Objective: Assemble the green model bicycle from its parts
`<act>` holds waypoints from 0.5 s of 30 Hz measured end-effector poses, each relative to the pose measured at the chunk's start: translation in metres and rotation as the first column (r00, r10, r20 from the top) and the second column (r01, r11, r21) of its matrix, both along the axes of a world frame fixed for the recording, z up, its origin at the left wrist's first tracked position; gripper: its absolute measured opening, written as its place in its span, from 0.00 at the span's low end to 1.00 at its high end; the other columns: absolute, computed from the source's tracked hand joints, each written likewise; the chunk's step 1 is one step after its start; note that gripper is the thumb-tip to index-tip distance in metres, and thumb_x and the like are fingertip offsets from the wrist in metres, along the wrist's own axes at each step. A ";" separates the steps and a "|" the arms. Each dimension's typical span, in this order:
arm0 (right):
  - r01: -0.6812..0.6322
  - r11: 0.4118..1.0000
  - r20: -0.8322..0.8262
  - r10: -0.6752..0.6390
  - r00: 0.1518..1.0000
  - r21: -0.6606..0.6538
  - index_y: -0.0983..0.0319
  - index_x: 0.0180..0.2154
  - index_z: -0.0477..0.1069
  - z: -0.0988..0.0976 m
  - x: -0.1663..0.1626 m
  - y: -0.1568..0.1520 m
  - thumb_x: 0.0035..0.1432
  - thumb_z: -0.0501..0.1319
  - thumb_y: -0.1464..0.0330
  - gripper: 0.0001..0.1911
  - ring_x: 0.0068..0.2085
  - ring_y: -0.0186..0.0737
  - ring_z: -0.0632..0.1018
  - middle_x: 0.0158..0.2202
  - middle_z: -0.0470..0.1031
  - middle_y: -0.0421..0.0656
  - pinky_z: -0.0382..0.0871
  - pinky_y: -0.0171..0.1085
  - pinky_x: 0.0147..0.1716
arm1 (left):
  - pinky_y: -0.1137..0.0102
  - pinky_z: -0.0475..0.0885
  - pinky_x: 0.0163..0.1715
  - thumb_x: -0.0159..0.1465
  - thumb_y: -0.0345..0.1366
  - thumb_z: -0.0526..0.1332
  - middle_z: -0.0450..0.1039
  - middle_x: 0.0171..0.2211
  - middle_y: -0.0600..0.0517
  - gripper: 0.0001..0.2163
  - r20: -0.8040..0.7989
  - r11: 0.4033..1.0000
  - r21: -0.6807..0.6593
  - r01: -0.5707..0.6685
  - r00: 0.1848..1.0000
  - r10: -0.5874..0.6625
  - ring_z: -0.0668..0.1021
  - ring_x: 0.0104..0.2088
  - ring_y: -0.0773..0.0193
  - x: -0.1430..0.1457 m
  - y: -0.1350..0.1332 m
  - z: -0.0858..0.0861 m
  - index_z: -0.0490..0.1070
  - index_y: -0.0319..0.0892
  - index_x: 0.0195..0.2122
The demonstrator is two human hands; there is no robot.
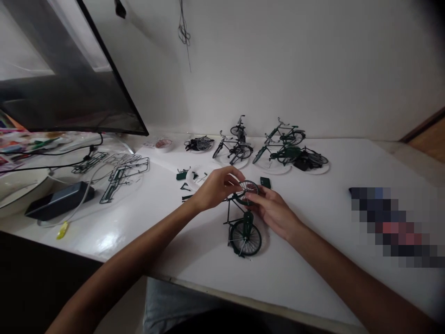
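Observation:
A dark green model bicycle [237,215] lies on its side on the white table, one wheel [256,237] toward me and the other wheel [255,184] raised between my hands. My left hand [219,185] is closed, its fingertips pinching at the hub of the far wheel; the exact part under them is too small to make out. From the other side my right hand [274,211] grips that wheel, thumb across its spokes. A small green part [265,182] lies just beyond my right fingers. Green pieces [181,176] and a white ring [191,180] sit beyond my left hand.
Several assembled model bicycles [233,150] stand along the wall, some on white discs. Dark part frames [121,175] lie to the left, near a black box [60,200], a bowl [22,192] and cables. A monitor [69,69] stands at the back left. A pixelated patch covers the right side.

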State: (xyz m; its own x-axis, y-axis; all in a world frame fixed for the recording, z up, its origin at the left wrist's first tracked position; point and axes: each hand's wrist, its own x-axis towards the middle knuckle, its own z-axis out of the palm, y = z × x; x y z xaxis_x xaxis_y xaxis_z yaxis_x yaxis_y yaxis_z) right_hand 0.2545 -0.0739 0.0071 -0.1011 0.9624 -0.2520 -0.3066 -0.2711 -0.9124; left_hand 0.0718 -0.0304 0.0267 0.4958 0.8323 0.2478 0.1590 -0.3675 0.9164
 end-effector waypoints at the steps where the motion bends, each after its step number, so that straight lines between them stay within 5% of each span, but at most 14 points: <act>1: 0.000 1.000 0.007 0.000 1.000 0.004 0.61 0.37 0.73 0.000 0.000 0.000 0.47 0.72 0.70 0.15 0.34 0.36 0.77 0.35 0.76 0.40 0.73 0.34 0.31 | 0.73 0.74 0.32 0.62 0.31 0.65 0.76 0.35 0.50 0.08 0.007 1.000 -0.013 -0.002 1.000 0.002 0.80 0.36 0.65 0.004 0.004 -0.002 0.71 0.39 0.41; 15: 0.008 0.995 0.106 -0.019 0.994 0.096 0.60 0.42 0.74 -0.011 0.000 0.000 0.47 0.72 0.68 0.18 0.38 0.38 0.78 0.38 0.77 0.41 0.74 0.40 0.41 | 0.73 0.76 0.35 0.60 0.31 0.66 0.77 0.36 0.48 0.08 0.011 0.995 -0.090 0.030 1.000 -0.029 0.80 0.36 0.66 0.009 0.008 -0.011 0.71 0.36 0.39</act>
